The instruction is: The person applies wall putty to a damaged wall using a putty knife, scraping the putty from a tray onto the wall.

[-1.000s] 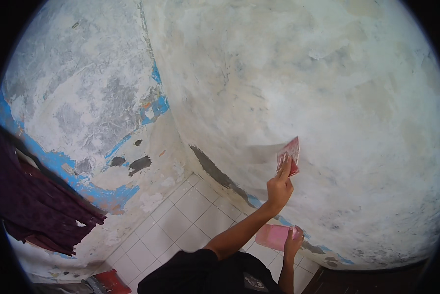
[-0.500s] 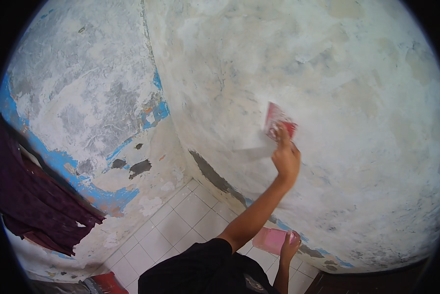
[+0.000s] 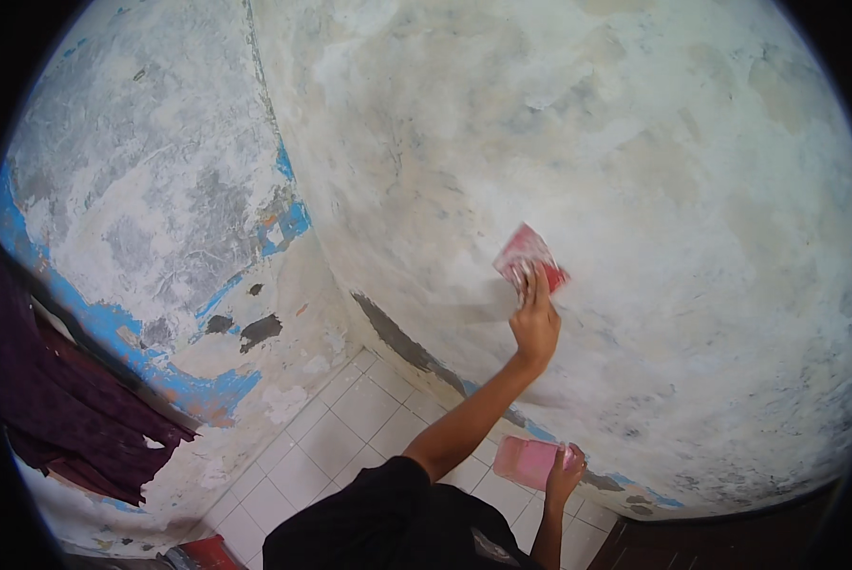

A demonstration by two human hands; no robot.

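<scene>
My left hand (image 3: 536, 328) is raised against the pale, patchy wall (image 3: 654, 218) and grips a red, flat putty scraper (image 3: 529, 255). Whitish paste coats much of the scraper's face, and its blade lies on or very close to the wall. Lower and to the right, my right hand (image 3: 563, 477) is closed on the end of a pink rectangular tray (image 3: 524, 462). The tray hangs above the tiled floor, near the wall's foot. What lies inside it is hard to make out.
On the left, another wall (image 3: 160, 199) shows flaking blue paint and dark holes. Dark purple cloth (image 3: 75, 380) hangs there. White floor tiles (image 3: 350, 427) meet both walls. A red object (image 3: 209, 553) sits at the lower left, and something dark brown (image 3: 692, 546) at the lower right.
My left hand and the scraper have moved down and slightly left across the wall. The view has shifted a little. My right hand still holds the pink tray.
</scene>
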